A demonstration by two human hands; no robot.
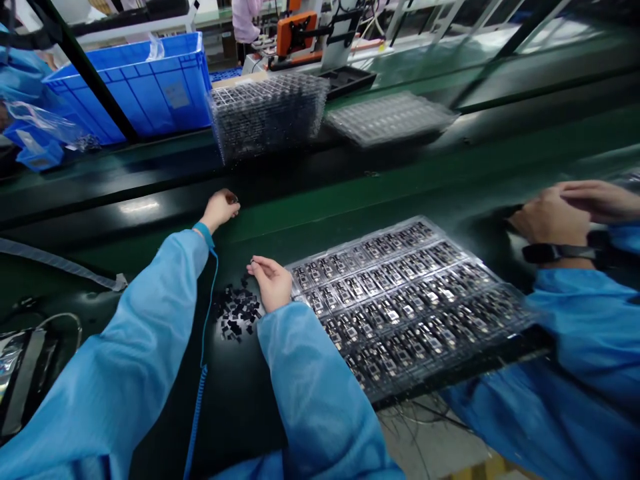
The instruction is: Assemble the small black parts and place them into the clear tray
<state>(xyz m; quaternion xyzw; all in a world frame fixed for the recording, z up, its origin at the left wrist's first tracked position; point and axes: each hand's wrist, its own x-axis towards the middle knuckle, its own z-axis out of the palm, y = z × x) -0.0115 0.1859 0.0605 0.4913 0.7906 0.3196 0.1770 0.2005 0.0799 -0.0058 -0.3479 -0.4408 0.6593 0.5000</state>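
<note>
My left hand (221, 209) is out over the dark green bench, its fingers pinched round something small and dark that I cannot make out. A blue wrist strap with a coiled cord (199, 393) runs from that wrist. Closer to me, my right hand (273, 283) pinches a small black piece at its fingertips. Just below and left of it lies a pile of small black pieces (239, 312). Right of that hand, a clear plastic tray (395, 280) holds rows of small circuit boards.
A co-worker's hands (555, 217) are at the right. Along the back stand a blue bin (165, 93), a stack of clear trays (270, 117) and a lower tray stack (393, 120). A clear plastic strip (60, 260) lies left; a small blue box (40, 157) sits behind.
</note>
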